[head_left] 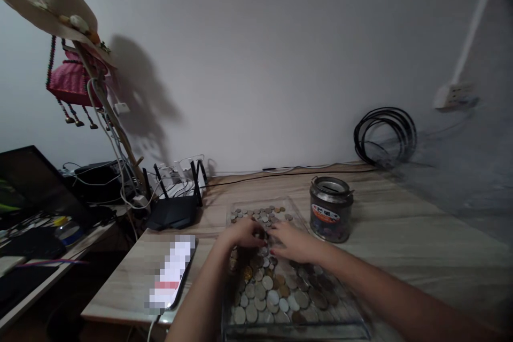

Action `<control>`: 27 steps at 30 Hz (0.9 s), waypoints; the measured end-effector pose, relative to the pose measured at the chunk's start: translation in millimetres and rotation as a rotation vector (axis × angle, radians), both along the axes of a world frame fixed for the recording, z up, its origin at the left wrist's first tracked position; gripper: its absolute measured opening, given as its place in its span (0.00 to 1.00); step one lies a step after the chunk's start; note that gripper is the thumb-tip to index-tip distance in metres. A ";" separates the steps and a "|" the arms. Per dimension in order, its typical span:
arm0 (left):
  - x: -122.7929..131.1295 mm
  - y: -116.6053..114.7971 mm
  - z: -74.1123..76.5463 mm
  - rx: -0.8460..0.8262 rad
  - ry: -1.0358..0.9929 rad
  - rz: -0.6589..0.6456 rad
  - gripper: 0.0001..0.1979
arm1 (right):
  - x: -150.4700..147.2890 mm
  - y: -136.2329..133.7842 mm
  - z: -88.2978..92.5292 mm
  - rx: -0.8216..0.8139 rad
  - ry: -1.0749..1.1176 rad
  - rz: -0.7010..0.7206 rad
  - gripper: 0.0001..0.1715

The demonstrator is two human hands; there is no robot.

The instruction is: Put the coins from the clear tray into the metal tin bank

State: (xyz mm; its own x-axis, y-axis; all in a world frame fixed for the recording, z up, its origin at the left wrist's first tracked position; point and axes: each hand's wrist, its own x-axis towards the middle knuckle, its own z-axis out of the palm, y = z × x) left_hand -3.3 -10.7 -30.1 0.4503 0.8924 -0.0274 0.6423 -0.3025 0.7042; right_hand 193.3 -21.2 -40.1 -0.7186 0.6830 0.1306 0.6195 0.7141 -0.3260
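Note:
A clear plastic tray (295, 332) lies on the table in front of me. Many loose coins (260, 291), silver and gold-coloured, are spread across it. My left hand (245, 232) is over the middle of the tray, its bent fingers reaching down to the coins. Facing it from the right is my right hand (294, 241), fingers apart and touching or just over the coins. Neither hand shows a coin gripped, though the undersides of the fingers are hidden. To the right of the tray stands a metal-lidded tin (331, 208) with a label and a slot in its top.
A phone (176, 270) with a cable lies left of the tray. Behind it are a black router (174, 212) and tangled cables. Coiled black cable (385, 136) leans at the wall. A hat (56, 5) and pink bag (76, 80) hang over a monitor (40, 187).

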 end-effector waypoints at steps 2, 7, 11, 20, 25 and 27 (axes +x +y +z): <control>2.1 -3.3 5.8 0.057 0.183 -0.073 0.15 | -4.4 -4.7 -3.5 -0.017 0.011 0.018 0.23; 5.8 -12.5 16.2 -0.025 0.370 -0.212 0.08 | -7.8 -18.0 3.5 -0.164 0.012 0.085 0.27; 5.1 -16.0 18.7 -0.170 0.391 -0.222 0.06 | -9.1 -32.4 6.0 -0.234 -0.036 0.099 0.31; 9.9 -16.9 20.3 -0.498 0.298 -0.131 0.08 | -6.8 -42.1 8.3 -0.286 -0.118 0.148 0.26; 14.0 -16.2 19.7 -0.435 0.359 -0.057 0.10 | -6.4 -50.9 10.1 -0.304 -0.174 0.171 0.35; 14.5 -15.0 17.7 -0.431 0.344 -0.056 0.10 | -4.8 -51.7 10.7 -0.282 -0.193 0.215 0.33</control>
State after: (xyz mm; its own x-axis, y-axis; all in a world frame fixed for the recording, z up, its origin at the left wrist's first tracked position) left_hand 11.1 -25.6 -12.4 0.3976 0.7424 -0.5392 0.8485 -0.0738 0.5241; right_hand 188.5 -72.8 -29.4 -0.8422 0.5040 -0.1917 0.5344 0.7332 -0.4204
